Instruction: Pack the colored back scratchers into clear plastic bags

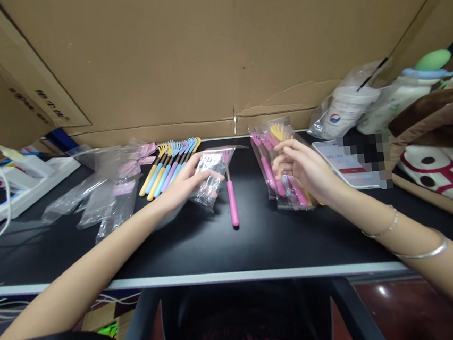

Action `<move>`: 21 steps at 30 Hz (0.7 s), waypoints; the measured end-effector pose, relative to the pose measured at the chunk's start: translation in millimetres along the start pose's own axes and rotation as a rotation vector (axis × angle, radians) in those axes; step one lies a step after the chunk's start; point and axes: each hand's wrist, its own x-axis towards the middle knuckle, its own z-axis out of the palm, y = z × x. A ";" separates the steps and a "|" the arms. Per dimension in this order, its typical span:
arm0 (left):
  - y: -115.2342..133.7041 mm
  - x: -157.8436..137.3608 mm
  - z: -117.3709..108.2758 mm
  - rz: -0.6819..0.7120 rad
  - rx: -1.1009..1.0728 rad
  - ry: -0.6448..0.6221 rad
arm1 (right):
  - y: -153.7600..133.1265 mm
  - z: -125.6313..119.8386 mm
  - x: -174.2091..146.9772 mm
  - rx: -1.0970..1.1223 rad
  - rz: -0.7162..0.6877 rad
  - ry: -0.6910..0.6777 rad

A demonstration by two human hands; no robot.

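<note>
My left hand (185, 184) grips a clear plastic bag (208, 193), thumb and fingers on its film. Beside that bag, a single pink back scratcher (233, 204) lies on the table, its claw end partly behind the film. My right hand (300, 165) is over a pile of bagged back scratchers (269, 174), mostly pink with a yellow claw showing; its fingers are loosely curled and apart, with nothing seen in them. Left of centre is a row of unbagged back scratchers (166, 176) with yellow, blue and purple handles, partly covered by my left hand.
Flat clear bags (105, 198) with pink labels lie at the left, near a white power strip (31, 183) with cables. At the right are a phone (346, 164), a bagged cup (349, 110), a bottle (415, 90) and a patterned cloth item (438, 171). Cardboard (199, 49) walls the back.
</note>
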 end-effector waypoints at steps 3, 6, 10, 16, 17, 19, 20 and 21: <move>-0.1 1.4 -1.9 0.010 -0.058 -0.043 | 1.4 0.7 -1.0 -0.016 -0.011 0.003; -0.5 1.9 -3.1 0.040 -0.071 -0.074 | 5.2 2.0 -2.4 -0.066 -0.046 -0.038; -1.4 -0.2 -2.3 0.056 -0.021 -0.173 | 9.0 4.2 -5.0 -0.256 -0.122 -0.161; 1.0 -6.3 2.0 0.059 0.105 -0.384 | 3.2 12.4 -16.3 -0.597 -0.257 -0.586; 1.6 -7.1 3.0 0.072 0.125 -0.402 | 2.6 13.9 -18.5 -0.635 -0.274 -0.639; 2.6 -8.3 4.9 0.104 0.152 -0.434 | 2.5 16.3 -22.1 -0.678 -0.305 -0.706; 2.9 -8.6 5.7 0.121 0.165 -0.445 | 2.7 17.1 -23.3 -0.684 -0.317 -0.727; 2.9 -8.8 6.4 0.137 0.183 -0.453 | 3.1 17.7 -24.1 -0.684 -0.329 -0.743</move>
